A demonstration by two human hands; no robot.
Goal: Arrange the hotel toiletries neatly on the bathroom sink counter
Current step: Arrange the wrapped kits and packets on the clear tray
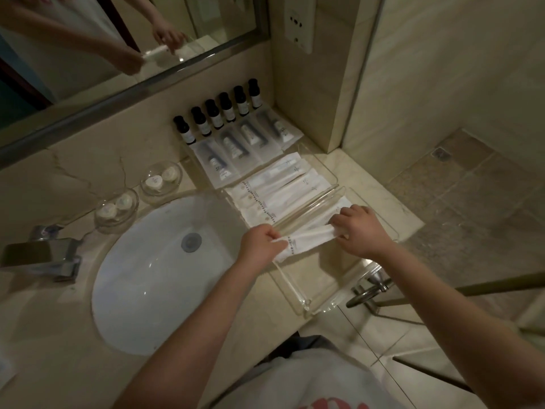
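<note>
A long white toiletry packet (306,239) is stretched between both hands above the near clear acrylic tray (298,296). My left hand (261,242) pinches its left end and my right hand (358,231) grips its right end. Beyond it, a second clear tray (326,166) holds several white packets (280,190) lying side by side. Behind those lie several sachets with small tubes (244,143), and a row of dark-capped small bottles (218,113) stands against the wall.
The white oval sink basin (153,278) lies left of the trays, with a chrome tap (50,258) at its left. Two glass dishes of round soaps (160,180) (116,208) sit behind the basin. A mirror (118,39) hangs above; a towel ring (368,290) is under the counter edge.
</note>
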